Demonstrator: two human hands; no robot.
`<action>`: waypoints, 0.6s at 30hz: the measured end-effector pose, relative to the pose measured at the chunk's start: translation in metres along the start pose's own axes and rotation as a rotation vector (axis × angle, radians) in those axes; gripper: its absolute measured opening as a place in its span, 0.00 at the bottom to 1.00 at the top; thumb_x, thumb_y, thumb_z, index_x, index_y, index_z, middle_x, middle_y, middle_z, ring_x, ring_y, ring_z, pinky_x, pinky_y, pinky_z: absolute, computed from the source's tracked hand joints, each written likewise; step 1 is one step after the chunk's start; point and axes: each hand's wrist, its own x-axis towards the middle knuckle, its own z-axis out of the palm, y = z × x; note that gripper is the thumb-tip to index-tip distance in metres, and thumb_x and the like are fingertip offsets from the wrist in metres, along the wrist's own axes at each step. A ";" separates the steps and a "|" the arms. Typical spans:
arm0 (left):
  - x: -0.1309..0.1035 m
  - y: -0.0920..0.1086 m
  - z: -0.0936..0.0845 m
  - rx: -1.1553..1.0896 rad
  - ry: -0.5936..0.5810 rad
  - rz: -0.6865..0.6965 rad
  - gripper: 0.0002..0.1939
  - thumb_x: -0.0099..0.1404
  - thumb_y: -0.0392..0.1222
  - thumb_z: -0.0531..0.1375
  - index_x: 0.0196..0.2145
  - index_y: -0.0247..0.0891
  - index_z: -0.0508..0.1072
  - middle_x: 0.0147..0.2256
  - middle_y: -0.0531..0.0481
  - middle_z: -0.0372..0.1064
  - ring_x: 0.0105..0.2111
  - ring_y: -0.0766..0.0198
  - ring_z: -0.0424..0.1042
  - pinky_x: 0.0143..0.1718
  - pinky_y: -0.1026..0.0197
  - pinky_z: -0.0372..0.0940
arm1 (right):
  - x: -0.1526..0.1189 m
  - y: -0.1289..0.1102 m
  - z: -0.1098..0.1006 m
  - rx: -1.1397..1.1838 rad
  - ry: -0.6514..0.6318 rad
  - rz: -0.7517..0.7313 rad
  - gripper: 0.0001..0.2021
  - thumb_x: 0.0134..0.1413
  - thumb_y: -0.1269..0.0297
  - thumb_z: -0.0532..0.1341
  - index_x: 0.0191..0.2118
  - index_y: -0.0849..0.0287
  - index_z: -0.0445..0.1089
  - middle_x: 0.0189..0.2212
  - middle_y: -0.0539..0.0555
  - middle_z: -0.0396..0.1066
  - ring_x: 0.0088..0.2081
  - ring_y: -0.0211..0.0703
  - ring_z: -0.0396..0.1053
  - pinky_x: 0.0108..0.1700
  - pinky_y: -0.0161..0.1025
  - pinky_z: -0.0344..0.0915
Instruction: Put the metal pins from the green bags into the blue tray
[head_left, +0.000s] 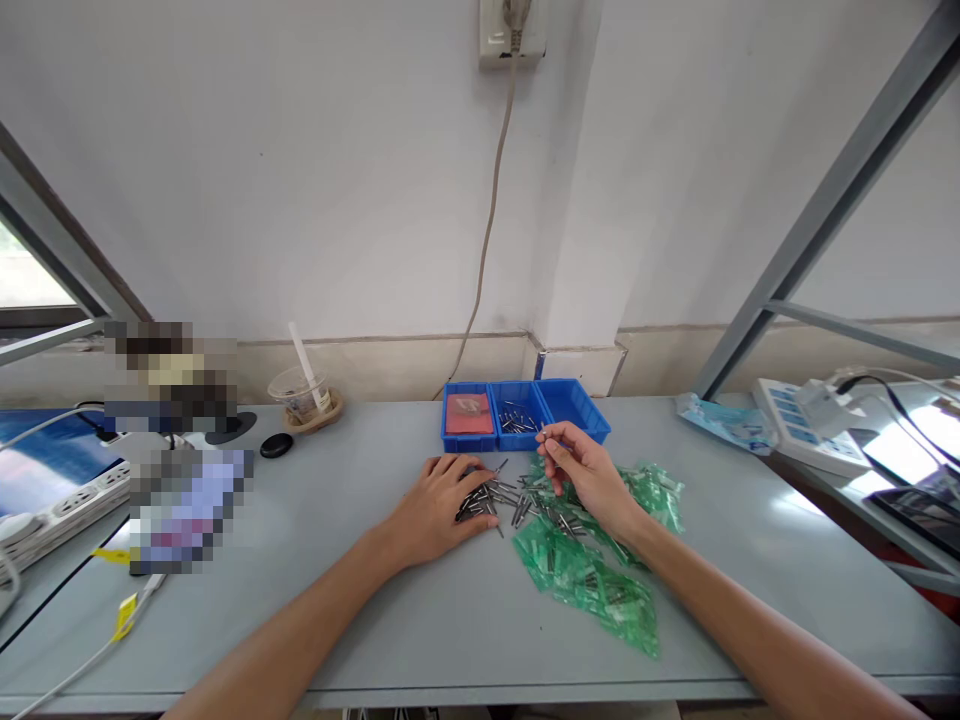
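Note:
My left hand [442,505] lies over the left side of a pile of small metal rods [491,497], its fingers and thumb apart around them. My right hand [581,468] is raised just in front of the blue bins, its thumb and forefinger pinched on a small metal rod [543,428] that barely shows. Green plastic bags [592,585] with more rods inside lie beneath and beside my right hand. In the middle blue bin [517,440] several loose rods can be seen. The left bin [470,442] has a red packet [469,413] in it.
The right blue bin [574,400] joins the row near the wall. A cup with a straw [298,392] and a black round object [277,445] stand at back left. Power strips [806,425] lie at right, near a light blue packet [724,423]. A cable [491,200] hangs down the wall.

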 end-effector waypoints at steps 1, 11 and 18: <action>0.000 0.000 0.000 -0.001 -0.001 -0.002 0.28 0.74 0.62 0.58 0.66 0.49 0.67 0.60 0.44 0.66 0.60 0.47 0.64 0.61 0.43 0.59 | 0.001 0.001 0.000 -0.006 0.016 -0.006 0.16 0.64 0.44 0.64 0.44 0.52 0.69 0.32 0.49 0.67 0.28 0.40 0.64 0.25 0.37 0.66; 0.001 0.001 -0.001 -0.016 -0.002 -0.002 0.28 0.74 0.62 0.58 0.65 0.48 0.67 0.61 0.44 0.66 0.60 0.47 0.64 0.61 0.43 0.59 | 0.001 0.001 -0.002 -0.162 0.109 -0.091 0.14 0.61 0.48 0.68 0.37 0.52 0.68 0.29 0.49 0.63 0.30 0.43 0.61 0.26 0.37 0.64; 0.001 0.003 -0.003 -0.015 -0.006 -0.011 0.28 0.74 0.62 0.58 0.64 0.47 0.67 0.61 0.45 0.66 0.60 0.48 0.64 0.61 0.44 0.59 | -0.001 0.003 -0.001 -0.088 0.029 -0.032 0.17 0.65 0.44 0.63 0.42 0.53 0.72 0.33 0.52 0.69 0.29 0.41 0.64 0.28 0.39 0.65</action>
